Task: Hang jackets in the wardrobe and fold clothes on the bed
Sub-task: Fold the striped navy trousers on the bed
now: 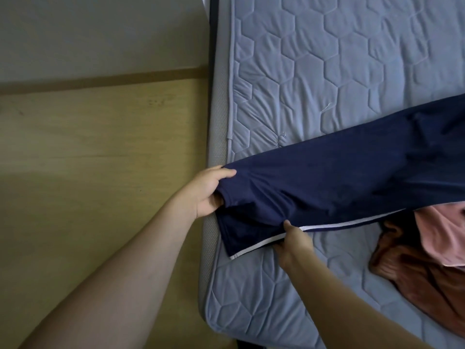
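Right hand [293, 244], nearest, at the near edge of the navy garment [339, 172], thumb on top and fingers curled beneath, pinching the white stripe [266, 244] along that edge. Left hand [208, 191] at the garment's left end, by the bed's [289, 71] left border, thumb over the cloth and fingers tucked under, gripping the hem. Navy garment stretched out across the bed, its left end raised a little in both hands, the rest running off to the right and farther away, lying on the quilted blue cover. Just nearer than the garment's right part, a pink cloth [437, 235] heaped on a rust-brown one [412, 278], both on the bed, the pink one's upper edge tucked under the navy. Left of the bed, wooden floor [88, 159]. Beyond the garment, bare quilted cover with hexagon stitching.
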Action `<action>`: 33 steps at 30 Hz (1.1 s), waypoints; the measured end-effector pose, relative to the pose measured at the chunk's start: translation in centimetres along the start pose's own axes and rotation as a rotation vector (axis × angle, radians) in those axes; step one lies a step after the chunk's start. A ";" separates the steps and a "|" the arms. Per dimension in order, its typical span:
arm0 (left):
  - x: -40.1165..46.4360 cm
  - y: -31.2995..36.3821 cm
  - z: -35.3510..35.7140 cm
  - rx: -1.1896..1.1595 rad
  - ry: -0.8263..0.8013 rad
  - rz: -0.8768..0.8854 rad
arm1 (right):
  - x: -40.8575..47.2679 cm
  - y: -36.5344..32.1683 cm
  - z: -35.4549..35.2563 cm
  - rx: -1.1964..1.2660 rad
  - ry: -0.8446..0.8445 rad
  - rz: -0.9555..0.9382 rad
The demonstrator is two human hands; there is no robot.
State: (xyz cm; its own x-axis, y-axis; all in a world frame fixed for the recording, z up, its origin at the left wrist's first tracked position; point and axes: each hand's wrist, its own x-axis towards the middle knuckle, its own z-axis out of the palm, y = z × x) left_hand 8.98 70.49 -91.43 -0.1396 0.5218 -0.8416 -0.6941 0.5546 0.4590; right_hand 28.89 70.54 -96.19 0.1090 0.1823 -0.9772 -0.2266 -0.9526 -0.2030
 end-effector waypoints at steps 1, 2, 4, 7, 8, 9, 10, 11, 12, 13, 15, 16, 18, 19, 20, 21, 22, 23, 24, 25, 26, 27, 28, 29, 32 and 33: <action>0.0 -0.1 -0.2 -0.034 -0.013 -0.028 | 0.1 0.3 -0.3 0.030 0.000 -0.024; 0.2 -0.2 -0.5 -0.014 0.003 -0.055 | 0.1 0.6 -0.7 0.052 0.006 -0.045; 0.5 -0.9 -1.0 0.242 0.104 -0.107 | -0.1 1.2 -1.8 0.035 0.093 -0.110; 0.7 -2.4 -1.3 0.563 0.196 -0.190 | -0.2 2.0 -3.3 -0.339 0.431 -0.390; 0.8 -2.7 -1.3 0.522 0.191 -0.193 | -0.7 2.3 -3.2 -0.346 0.368 -0.445; 0.9 -2.8 -1.2 0.443 0.173 -0.182 | -1.4 2.5 -2.7 -0.309 0.230 -0.445; 0.8 -2.7 -1.0 0.366 0.149 -0.167 | -1.9 2.7 -2.0 -0.234 0.069 -0.359; 0.7 -2.5 -0.8 0.306 0.126 -0.152 | -2.2 2.7 -1.1 -0.168 -0.045 -0.258; 0.5 -2.2 -0.8 0.267 0.109 -0.145 | -2.3 2.6 -0.3 -0.097 -0.105 -0.137; 0.3 -2.0 -0.8 0.246 0.098 -0.146 | -2.2 2.3 0.4 -0.034 -0.123 -0.036; -0.2 -1.5 -0.8 0.243 0.101 -0.158 | -1.4 1.9 1.2 0.041 -0.116 0.094; -0.4 -1.2 -0.9 0.250 0.111 -0.162 | -1.2 1.8 1.4 0.053 -0.092 0.158; -0.6 -0.6 -0.9 0.251 0.121 -0.159 | -0.9 2.5 1.9 0.073 -0.065 0.273; -0.7 -0.4 -0.8 0.241 0.114 -0.161 | -1.1 2.9 2.0 0.118 -0.085 0.305; -0.8 -0.3 -0.7 0.228 0.102 -0.168 | -1.3 3.2 2.1 0.162 -0.117 0.307; -0.9 -0.2 -0.5 0.220 0.089 -0.176 | -1.3 3.4 2.2 0.200 -0.152 0.281; -1.0 -0.2 -0.4 0.219 0.080 -0.184 | -1.2 3.4 2.1 0.229 -0.195 0.244; -1.2 -0.2 -0.4 0.223 0.077 -0.188 | -1.3 3.1 2.0 0.267 -0.230 0.224; -1.3 -0.1 -0.4 0.229 0.080 -0.185 | -1.3 2.8 1.9 0.300 -0.248 0.213; -1.3 -0.1 -0.5 0.242 0.093 -0.172 | -1.2 2.6 1.7 0.330 -0.257 0.199; -1.1 -0.1 -0.7 0.270 0.122 -0.150 | -1.4 2.7 1.4 0.349 -0.257 0.173; -0.8 -0.1 -0.9 0.333 0.163 -0.114 | -1.5 3.1 1.1 0.343 -0.255 0.136; -0.4 -0.2 -1.3 0.452 0.213 -0.068 | -1.5 3.8 0.7 0.304 -0.232 0.097; 0.2 -0.4 -1.7 0.630 0.261 -0.012 | -1.5 4.6 0.3 0.244 -0.179 0.067; 1.6 -2.1 -2.8 1.280 0.309 0.166 | -0.8 6.0 -0.6 0.025 0.044 0.053; 2.0 -2.9 -3.0 1.417 0.319 0.239 | -0.4 5.9 -0.6 -0.053 0.080 0.046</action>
State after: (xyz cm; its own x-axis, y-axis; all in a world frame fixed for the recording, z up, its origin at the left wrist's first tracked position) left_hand 8.59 67.94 -95.28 -0.4259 0.6330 -0.6465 0.5974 0.7334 0.3245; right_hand 28.10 64.74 -96.94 0.1768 0.1205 -0.9768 -0.1816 -0.9714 -0.1527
